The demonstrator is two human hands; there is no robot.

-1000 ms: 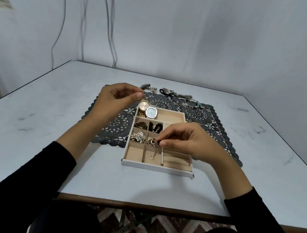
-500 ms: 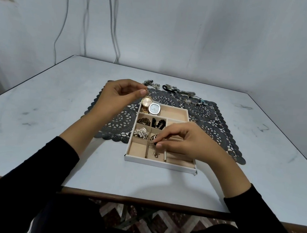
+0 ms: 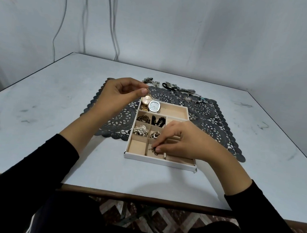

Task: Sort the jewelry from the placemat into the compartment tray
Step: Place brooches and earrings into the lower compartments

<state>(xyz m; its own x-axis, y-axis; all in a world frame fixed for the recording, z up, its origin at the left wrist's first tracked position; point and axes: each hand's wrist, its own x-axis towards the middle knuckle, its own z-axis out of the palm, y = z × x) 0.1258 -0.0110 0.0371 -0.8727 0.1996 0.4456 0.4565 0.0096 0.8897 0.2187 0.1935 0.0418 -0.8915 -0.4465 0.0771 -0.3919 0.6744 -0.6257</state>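
A white compartment tray point(image 3: 156, 158) with beige cells lies on a dark lace placemat point(image 3: 212, 129). Two watches point(image 3: 151, 104) fill its far-left cell; dark bracelets point(image 3: 151, 120) and brooches point(image 3: 142, 130) sit in cells below. My left hand point(image 3: 117, 94) hovers above the tray's far-left corner and pinches a small earring point(image 3: 149, 92) between thumb and fingertip. My right hand point(image 3: 182, 141) reaches into the near middle cell and pinches a small dark earring point(image 3: 154, 150) at the cell floor. Loose necklaces and rings point(image 3: 186, 95) lie along the placemat's far edge.
The tray and placemat rest on a pale table point(image 3: 37, 117) that stands against a white wall with hanging cables point(image 3: 112, 25). The table's front edge point(image 3: 141, 199) is close to my body. Thin rings point(image 3: 204, 110) lie on the mat right of the tray.
My right hand has lowered its small piece from above the brooch cell into the near middle cell. My left hand stays raised with its earring.
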